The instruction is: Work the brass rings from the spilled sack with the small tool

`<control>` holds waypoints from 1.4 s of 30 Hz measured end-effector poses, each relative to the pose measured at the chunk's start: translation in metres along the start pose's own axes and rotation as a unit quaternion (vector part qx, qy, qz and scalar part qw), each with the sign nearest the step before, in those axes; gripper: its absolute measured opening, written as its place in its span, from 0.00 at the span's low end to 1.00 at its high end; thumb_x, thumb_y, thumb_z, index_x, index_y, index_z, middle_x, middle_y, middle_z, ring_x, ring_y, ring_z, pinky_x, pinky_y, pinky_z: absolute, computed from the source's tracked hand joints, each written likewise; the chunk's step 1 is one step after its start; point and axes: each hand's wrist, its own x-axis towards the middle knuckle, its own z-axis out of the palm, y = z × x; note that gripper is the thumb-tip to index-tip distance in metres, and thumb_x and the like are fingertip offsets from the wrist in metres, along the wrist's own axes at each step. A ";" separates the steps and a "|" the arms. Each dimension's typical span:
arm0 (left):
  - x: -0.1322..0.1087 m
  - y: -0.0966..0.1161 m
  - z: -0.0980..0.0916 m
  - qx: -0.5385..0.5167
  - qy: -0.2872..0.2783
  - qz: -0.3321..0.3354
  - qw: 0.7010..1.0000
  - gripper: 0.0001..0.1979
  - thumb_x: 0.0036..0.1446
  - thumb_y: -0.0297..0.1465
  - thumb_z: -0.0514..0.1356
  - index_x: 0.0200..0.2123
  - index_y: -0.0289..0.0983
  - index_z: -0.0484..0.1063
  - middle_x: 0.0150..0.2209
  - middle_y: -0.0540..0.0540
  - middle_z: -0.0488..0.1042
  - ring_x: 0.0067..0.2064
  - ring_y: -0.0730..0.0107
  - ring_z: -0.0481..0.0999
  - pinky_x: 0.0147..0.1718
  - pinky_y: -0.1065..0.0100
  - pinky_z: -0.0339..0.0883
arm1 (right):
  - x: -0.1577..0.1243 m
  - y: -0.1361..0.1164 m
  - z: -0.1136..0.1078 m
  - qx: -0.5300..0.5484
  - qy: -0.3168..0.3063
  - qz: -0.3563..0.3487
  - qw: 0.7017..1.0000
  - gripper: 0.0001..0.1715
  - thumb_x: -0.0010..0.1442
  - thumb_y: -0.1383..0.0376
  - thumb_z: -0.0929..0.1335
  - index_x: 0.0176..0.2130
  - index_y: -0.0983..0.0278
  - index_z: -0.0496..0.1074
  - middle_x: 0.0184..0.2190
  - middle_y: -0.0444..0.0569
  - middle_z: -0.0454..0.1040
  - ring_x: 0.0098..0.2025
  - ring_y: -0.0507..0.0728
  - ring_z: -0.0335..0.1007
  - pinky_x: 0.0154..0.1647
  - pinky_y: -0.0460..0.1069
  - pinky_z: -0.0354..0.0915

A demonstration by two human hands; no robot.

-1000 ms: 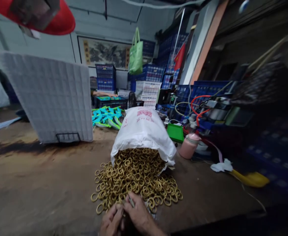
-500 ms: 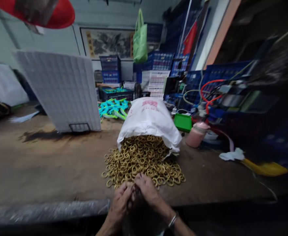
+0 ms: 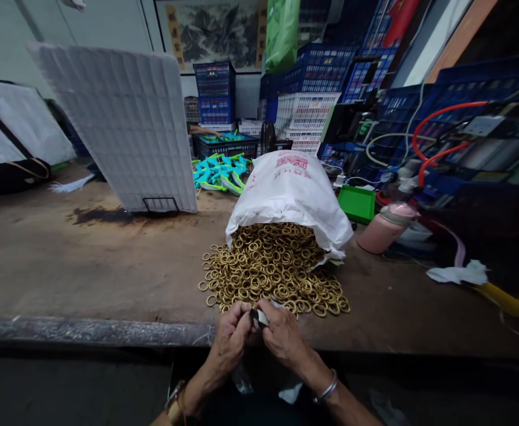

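Observation:
A heap of brass-coloured rings (image 3: 272, 271) spills from the mouth of a white sack (image 3: 291, 195) lying on the brown workbench (image 3: 86, 266). My left hand (image 3: 233, 340) and my right hand (image 3: 281, 334) meet at the bench's front edge, just below the heap. Both are closed in a pinch around a small dark piece with a pale tip (image 3: 258, 318); I cannot make out what it is. A bracelet sits on my right wrist and a watch on my left.
A white gridded panel (image 3: 122, 127) leans upright at the back left. Turquoise plastic parts (image 3: 219, 171), a green tray (image 3: 357, 203) and a pink flask (image 3: 386, 226) lie behind and right of the sack. Blue and white crates are stacked at the back; hoses and machinery fill the right.
The view has tilted down, and both hands have drawn back from the ring heap to the bench edge, still pinched together. The sack and rings have not moved.

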 end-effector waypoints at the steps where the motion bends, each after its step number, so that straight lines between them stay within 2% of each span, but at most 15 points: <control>1: 0.000 0.002 0.000 0.002 0.000 0.001 1.000 0.15 0.52 0.41 0.55 0.23 0.36 0.63 0.21 0.53 0.61 0.22 0.78 0.57 0.20 0.75 0.51 | 0.000 0.000 0.001 -0.002 -0.001 -0.003 1.000 0.15 0.43 0.77 0.57 0.31 0.62 0.61 0.24 0.43 0.68 0.27 0.51 0.61 0.27 0.45 0.47; 4: -0.006 0.008 0.002 -0.001 -0.003 0.000 1.000 0.16 0.52 0.43 0.55 0.21 0.36 0.61 0.20 0.53 0.60 0.21 0.78 0.56 0.20 0.75 0.51 | 0.001 0.003 0.002 -0.015 -0.007 -0.004 1.000 0.13 0.46 0.76 0.59 0.32 0.62 0.61 0.25 0.43 0.68 0.26 0.51 0.61 0.26 0.45 0.46; 6: -0.014 0.011 0.003 -0.005 -0.020 -0.013 1.000 0.17 0.52 0.43 0.55 0.22 0.36 0.61 0.18 0.54 0.59 0.20 0.79 0.55 0.19 0.76 0.50 | 0.002 0.010 0.004 -0.038 -0.015 0.026 0.999 0.12 0.47 0.76 0.59 0.32 0.63 0.61 0.24 0.44 0.68 0.25 0.51 0.60 0.25 0.45 0.44; 8: -0.023 0.012 0.003 -0.014 -0.060 -0.044 0.997 0.16 0.53 0.42 0.54 0.24 0.35 0.64 0.17 0.54 0.60 0.18 0.80 0.55 0.18 0.76 0.49 | 0.004 0.018 0.005 -0.068 -0.019 0.079 0.994 0.13 0.47 0.77 0.59 0.33 0.64 0.63 0.22 0.44 0.68 0.24 0.51 0.60 0.25 0.46 0.43; 10: -0.031 0.009 0.000 -0.050 -0.104 -0.093 0.989 0.16 0.52 0.43 0.55 0.27 0.35 0.65 0.17 0.54 0.62 0.16 0.82 0.54 0.16 0.77 0.46 | 0.005 0.024 0.007 -0.083 -0.010 0.099 0.992 0.16 0.45 0.78 0.59 0.34 0.64 0.63 0.22 0.44 0.68 0.24 0.51 0.60 0.25 0.46 0.43; 11: -0.033 0.006 -0.002 -0.083 -0.106 -0.120 0.984 0.16 0.52 0.44 0.55 0.28 0.35 0.65 0.17 0.54 0.63 0.15 0.83 0.53 0.14 0.77 0.44 | 0.005 0.026 0.008 -0.084 -0.006 0.099 0.992 0.17 0.45 0.79 0.58 0.34 0.64 0.64 0.22 0.44 0.68 0.24 0.51 0.61 0.25 0.46 0.44; 15: -0.035 -0.007 -0.017 -0.195 -0.051 -0.192 0.961 0.17 0.51 0.44 0.56 0.27 0.34 0.66 0.19 0.54 0.61 0.16 0.84 0.53 0.13 0.79 0.42 | 0.004 0.022 0.016 -0.052 0.004 0.070 0.996 0.15 0.45 0.78 0.58 0.31 0.63 0.63 0.23 0.45 0.68 0.26 0.52 0.62 0.26 0.45 0.47; 18: -0.036 -0.015 -0.028 -0.206 -0.015 -0.197 0.958 0.16 0.52 0.41 0.56 0.27 0.32 0.67 0.18 0.53 0.61 0.17 0.83 0.56 0.14 0.79 0.44 | 0.005 0.012 0.023 -0.011 0.009 0.057 0.998 0.14 0.47 0.77 0.59 0.33 0.63 0.64 0.26 0.45 0.70 0.29 0.52 0.65 0.29 0.45 0.50; 22: -0.039 -0.022 -0.039 -0.265 0.026 -0.189 0.945 0.10 0.52 0.37 0.56 0.30 0.35 0.66 0.25 0.49 0.68 0.17 0.82 0.59 0.12 0.78 0.45 | 0.011 0.001 0.031 0.016 0.008 0.052 0.999 0.13 0.51 0.74 0.60 0.37 0.62 0.64 0.28 0.45 0.72 0.31 0.52 0.67 0.29 0.44 0.52; 25: -0.039 -0.026 -0.047 -0.328 0.036 -0.203 0.922 0.10 0.52 0.36 0.56 0.35 0.36 0.67 0.25 0.51 0.66 0.18 0.81 0.60 0.13 0.78 0.47 | 0.019 -0.005 0.036 -0.024 0.002 0.058 0.998 0.09 0.54 0.70 0.61 0.39 0.62 0.64 0.27 0.45 0.72 0.30 0.52 0.68 0.28 0.45 0.50; 30: -0.033 -0.030 -0.052 -0.386 0.049 -0.208 0.897 0.11 0.50 0.36 0.59 0.24 0.33 0.66 0.25 0.49 0.66 0.24 0.78 0.65 0.16 0.78 0.52 | 0.028 -0.015 0.038 -0.111 -0.033 0.109 0.987 0.07 0.56 0.68 0.61 0.37 0.61 0.65 0.28 0.46 0.73 0.29 0.52 0.68 0.26 0.46 0.46; 32: -0.031 -0.031 -0.052 -0.378 0.058 -0.203 0.901 0.12 0.48 0.35 0.60 0.22 0.33 0.65 0.26 0.48 0.67 0.25 0.77 0.67 0.17 0.78 0.53 | 0.030 -0.017 0.038 -0.116 -0.033 0.112 0.986 0.07 0.55 0.69 0.61 0.36 0.61 0.65 0.27 0.46 0.74 0.29 0.52 0.68 0.25 0.47 0.45; 36: -0.026 -0.029 -0.047 -0.297 0.061 -0.180 0.936 0.11 0.47 0.35 0.62 0.25 0.33 0.65 0.24 0.50 0.67 0.22 0.78 0.65 0.15 0.78 0.54 | 0.033 -0.014 0.038 -0.091 -0.017 0.103 0.990 0.06 0.55 0.69 0.61 0.34 0.61 0.65 0.25 0.45 0.72 0.26 0.52 0.66 0.25 0.46 0.44; 39: -0.021 -0.029 -0.043 -0.208 0.083 -0.132 0.966 0.11 0.48 0.36 0.61 0.30 0.35 0.66 0.23 0.52 0.65 0.21 0.78 0.64 0.13 0.79 0.54 | 0.035 -0.008 0.036 -0.021 -0.002 0.119 0.993 0.05 0.54 0.68 0.60 0.29 0.62 0.64 0.22 0.44 0.69 0.24 0.50 0.61 0.24 0.45 0.45; 42: -0.014 -0.030 -0.040 -0.072 0.107 -0.069 0.989 0.10 0.52 0.35 0.58 0.36 0.36 0.67 0.20 0.54 0.64 0.20 0.79 0.63 0.15 0.78 0.56 | 0.036 -0.006 0.028 0.103 -0.004 0.158 0.982 0.08 0.52 0.66 0.61 0.22 0.63 0.60 0.18 0.41 0.62 0.22 0.48 0.55 0.23 0.44 0.47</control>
